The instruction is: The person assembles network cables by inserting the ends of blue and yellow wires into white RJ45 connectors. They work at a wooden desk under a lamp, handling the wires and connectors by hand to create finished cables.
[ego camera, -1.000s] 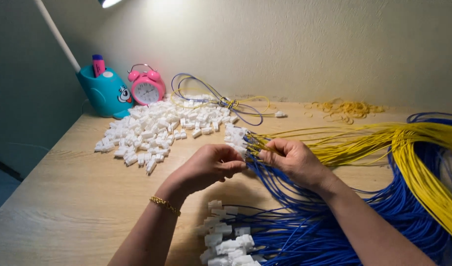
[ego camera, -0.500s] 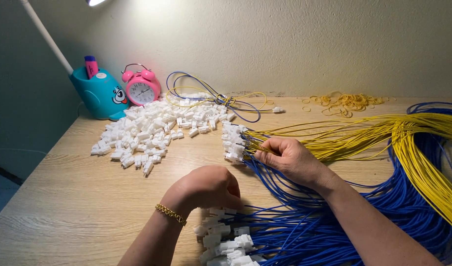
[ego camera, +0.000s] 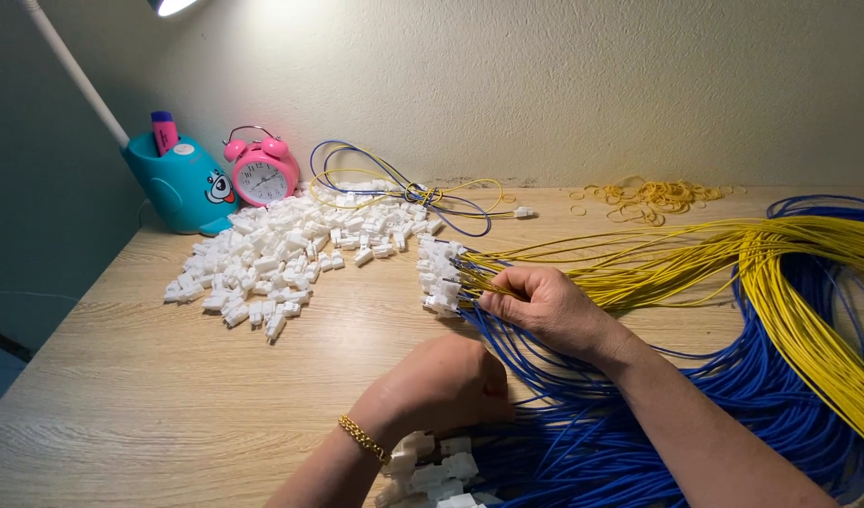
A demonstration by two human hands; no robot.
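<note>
Your left hand [ego camera: 451, 386] had dropped back from the wire bunch since a second ago; it was up beside your right hand then, now it sat low at the near table edge, just above the cluster of white plastic connector housings already fitted on blue wire ends [ego camera: 432, 466]; fingers curled inward, but whether they held a connector or wire I couldn't tell, the back of the hand hid it. Judgement: one pair was finished and you were back at the near bundle for the next end.

Your right hand [ego camera: 545, 306] hadn't moved; fingers pinched on the bunch of thin yellow and blue insulated wires [ego camera: 639, 268] right behind their white terminated ends [ego camera: 439, 277], which fanned out to the left of the fingertips.

Loose pile of small white plastic connector housings [ego camera: 281, 254] lay further left on the light wooden table [ego camera: 168, 395], untouched between frames.

No packages or signs in view; only marked items stood at the back left: a teal cartoon-faced pen holder [ego camera: 182, 183] with a pink marker, and a pink twin-bell alarm clock [ego camera: 261, 174] beside it; yellow rubber bands [ego camera: 648, 198] scattered at the back right.
</note>
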